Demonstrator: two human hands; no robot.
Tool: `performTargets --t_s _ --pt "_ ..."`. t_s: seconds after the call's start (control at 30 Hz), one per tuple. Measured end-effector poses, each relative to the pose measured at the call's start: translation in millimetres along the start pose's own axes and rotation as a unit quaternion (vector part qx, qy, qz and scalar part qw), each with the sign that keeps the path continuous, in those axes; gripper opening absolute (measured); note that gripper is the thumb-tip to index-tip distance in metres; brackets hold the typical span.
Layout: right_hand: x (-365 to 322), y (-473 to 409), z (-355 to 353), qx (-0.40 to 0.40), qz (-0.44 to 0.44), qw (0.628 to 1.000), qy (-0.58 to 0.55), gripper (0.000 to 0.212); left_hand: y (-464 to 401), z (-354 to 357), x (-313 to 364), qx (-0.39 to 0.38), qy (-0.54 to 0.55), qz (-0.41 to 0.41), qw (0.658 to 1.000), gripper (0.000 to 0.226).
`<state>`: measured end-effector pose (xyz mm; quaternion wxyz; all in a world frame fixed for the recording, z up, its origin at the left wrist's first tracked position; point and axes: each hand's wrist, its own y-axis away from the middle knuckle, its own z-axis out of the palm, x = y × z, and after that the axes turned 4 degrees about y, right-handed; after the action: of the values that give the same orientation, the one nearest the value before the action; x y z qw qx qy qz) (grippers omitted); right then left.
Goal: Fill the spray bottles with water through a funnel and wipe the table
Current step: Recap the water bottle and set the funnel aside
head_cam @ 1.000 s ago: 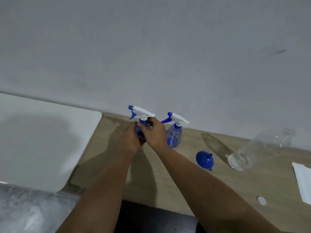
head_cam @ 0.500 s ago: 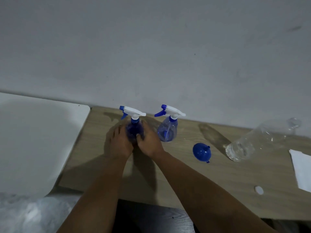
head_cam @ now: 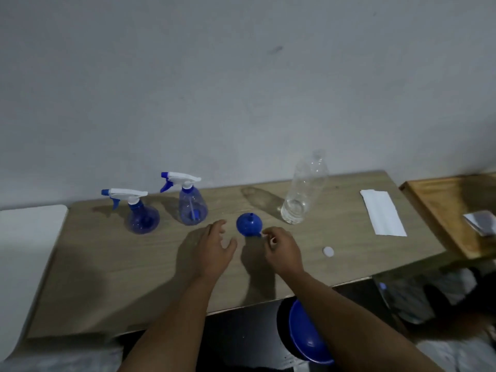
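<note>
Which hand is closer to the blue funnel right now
Right. The right hand has its fingertips at the blue funnel, by its near right rim. The left hand hovers open, apart from it on its left.

White slab [head_cam: 29,253] left of the table, wooden tray [head_cam: 440,210] right, blue round object [head_cam: 308,336] below its edge.

Funnel [head_cam: 249,224] sits between spray bottles [head_cam: 192,208] and water bottle [head_cam: 302,197].

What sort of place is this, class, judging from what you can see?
Probably a plain home room, used as a makeshift work spot: a small wooden table against a bare wall, with spray bottles and a wooden tray alongside.
</note>
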<state>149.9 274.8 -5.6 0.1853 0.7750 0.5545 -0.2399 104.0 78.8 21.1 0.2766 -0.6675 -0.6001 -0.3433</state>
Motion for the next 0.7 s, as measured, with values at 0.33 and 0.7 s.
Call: performTargets --t_s 0.33,0.7 --pt "128 -26 -91 -0.151 0.176 0.959 0.164 0.048 -53 82 148 -0.070 0.112 0.025 0.991 0.116" --pt "161 -37 -107 -0.148 0.116 0.979 0.080 0.025 -67 110 199 -0.029 0.157 0.003 0.987 0.117"
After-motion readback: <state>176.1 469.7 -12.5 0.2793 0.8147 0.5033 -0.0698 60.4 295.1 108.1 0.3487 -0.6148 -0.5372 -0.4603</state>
